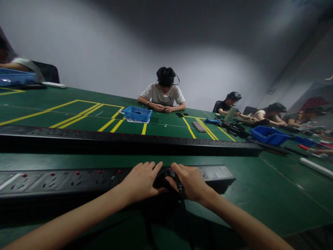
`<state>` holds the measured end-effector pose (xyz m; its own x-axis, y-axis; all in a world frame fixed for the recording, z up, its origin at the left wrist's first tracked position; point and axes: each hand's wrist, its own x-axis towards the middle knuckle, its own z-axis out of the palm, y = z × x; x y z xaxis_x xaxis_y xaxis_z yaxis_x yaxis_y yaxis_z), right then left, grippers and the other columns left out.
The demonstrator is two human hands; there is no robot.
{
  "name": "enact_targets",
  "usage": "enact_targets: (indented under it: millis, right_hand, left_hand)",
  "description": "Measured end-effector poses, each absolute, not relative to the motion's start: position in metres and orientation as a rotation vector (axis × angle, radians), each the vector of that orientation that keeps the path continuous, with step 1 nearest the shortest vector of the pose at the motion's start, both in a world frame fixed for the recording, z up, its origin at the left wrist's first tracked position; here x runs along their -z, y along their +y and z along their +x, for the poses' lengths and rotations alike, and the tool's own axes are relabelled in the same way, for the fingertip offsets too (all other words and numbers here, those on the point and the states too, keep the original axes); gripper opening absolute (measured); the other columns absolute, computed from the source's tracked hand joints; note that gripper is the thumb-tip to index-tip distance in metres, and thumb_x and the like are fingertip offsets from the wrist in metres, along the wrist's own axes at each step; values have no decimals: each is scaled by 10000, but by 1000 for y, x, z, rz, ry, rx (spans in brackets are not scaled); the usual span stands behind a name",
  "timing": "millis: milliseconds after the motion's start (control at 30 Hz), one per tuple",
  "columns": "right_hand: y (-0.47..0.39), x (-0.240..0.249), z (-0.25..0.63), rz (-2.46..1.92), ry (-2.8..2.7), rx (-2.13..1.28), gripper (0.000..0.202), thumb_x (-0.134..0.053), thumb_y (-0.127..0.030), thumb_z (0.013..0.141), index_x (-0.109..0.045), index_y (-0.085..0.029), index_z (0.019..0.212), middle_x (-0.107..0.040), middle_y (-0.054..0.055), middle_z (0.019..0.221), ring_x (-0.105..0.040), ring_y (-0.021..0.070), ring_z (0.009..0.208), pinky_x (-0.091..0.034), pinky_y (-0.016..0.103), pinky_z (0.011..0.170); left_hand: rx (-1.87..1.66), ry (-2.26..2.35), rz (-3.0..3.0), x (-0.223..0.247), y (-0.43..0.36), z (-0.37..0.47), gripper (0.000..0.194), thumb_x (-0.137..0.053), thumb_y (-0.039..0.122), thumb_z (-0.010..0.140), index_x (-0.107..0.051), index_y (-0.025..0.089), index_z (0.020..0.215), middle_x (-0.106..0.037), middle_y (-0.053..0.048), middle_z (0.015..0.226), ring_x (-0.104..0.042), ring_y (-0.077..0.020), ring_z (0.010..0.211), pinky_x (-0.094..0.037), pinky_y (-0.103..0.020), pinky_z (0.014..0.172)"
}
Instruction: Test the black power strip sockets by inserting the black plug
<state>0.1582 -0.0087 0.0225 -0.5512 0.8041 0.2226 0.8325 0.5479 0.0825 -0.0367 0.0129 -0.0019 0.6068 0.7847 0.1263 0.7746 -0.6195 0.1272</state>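
Note:
A long black power strip (pixel 85 182) with several sockets and small red parts lies across the near side of the table. My left hand (pixel 140 180) grips its body, fingers over the far edge and thumb along the near side. Beside it, my right hand (pixel 191 180) is closed around a black plug (pixel 179 184) at the strip's face. A black cord (pixel 184 211) hangs down from this plug toward me. My fingers partly hide the plug, so how deep it sits in the socket cannot be seen.
Behind lies a second long black power strip (pixel 117 139). Yellow tape marks the green table (pixel 281 194). A light blue basket (pixel 137 114) stands ahead, a darker blue bin (pixel 269 134) to the right. Across the table sits a person (pixel 163 93); others work at both sides.

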Motion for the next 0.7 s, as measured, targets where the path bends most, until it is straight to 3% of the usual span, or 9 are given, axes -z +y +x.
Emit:
enact_targets:
  millis: [500, 700]
  right_hand:
    - [0, -16, 166, -1334, -2629, 165, 210, -350, -399, 879, -473, -237, 934, -590, 4, 725, -537, 145, 585, -209, 251, 501]
    - [2, -16, 187, -1357, -2583, 144, 192, -361, -371, 875, -483, -229, 915, -590, 6, 717, -536, 143, 589, -231, 241, 510]
  left_hand:
    - [-201, 1378, 2720, -5, 16, -33, 691, -446, 617, 729, -416, 161, 1247, -590, -110, 1038, -557, -279, 925, -408, -400, 790]
    - [-174, 1378, 2733, -4, 18, -9, 741, -445, 650, 718, -407, 146, 1260, -582, -127, 1050, -553, -293, 926, -409, -406, 795]
